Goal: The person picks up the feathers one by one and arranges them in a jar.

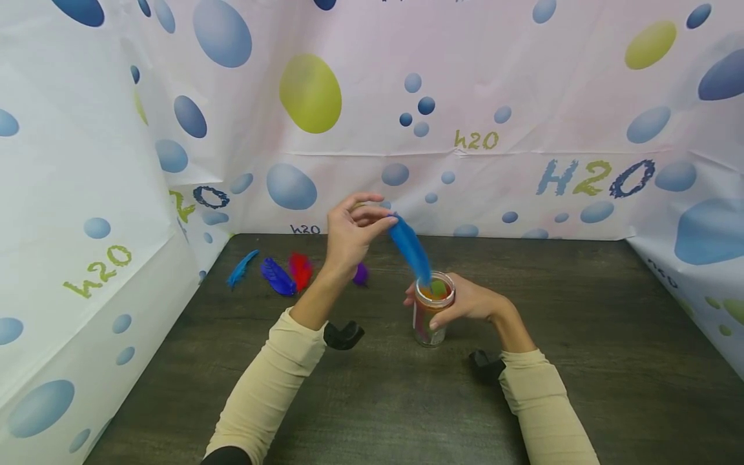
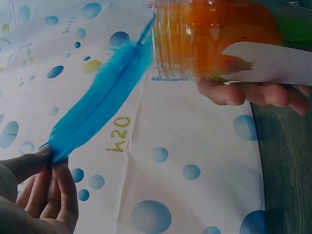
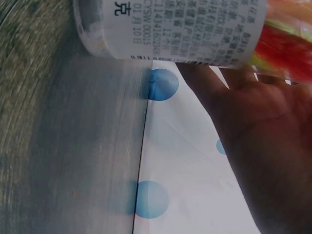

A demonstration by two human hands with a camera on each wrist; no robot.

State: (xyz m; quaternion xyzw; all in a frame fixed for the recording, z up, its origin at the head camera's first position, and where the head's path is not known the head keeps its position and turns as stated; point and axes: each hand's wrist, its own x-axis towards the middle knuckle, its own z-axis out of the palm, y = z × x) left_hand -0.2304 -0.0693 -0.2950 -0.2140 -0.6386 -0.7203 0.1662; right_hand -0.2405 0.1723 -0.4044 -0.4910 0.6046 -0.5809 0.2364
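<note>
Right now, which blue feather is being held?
The broad feather pinched in the left hand; the slim feather and dark feather lie on the table.

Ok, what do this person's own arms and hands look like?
The left hand and right hand are ungloved. The pale cream-yellow fabric left sleeve and matching right sleeve look creased and end around the lower forearms. A curved black piece shows near each wrist; no cables are visible.
</note>
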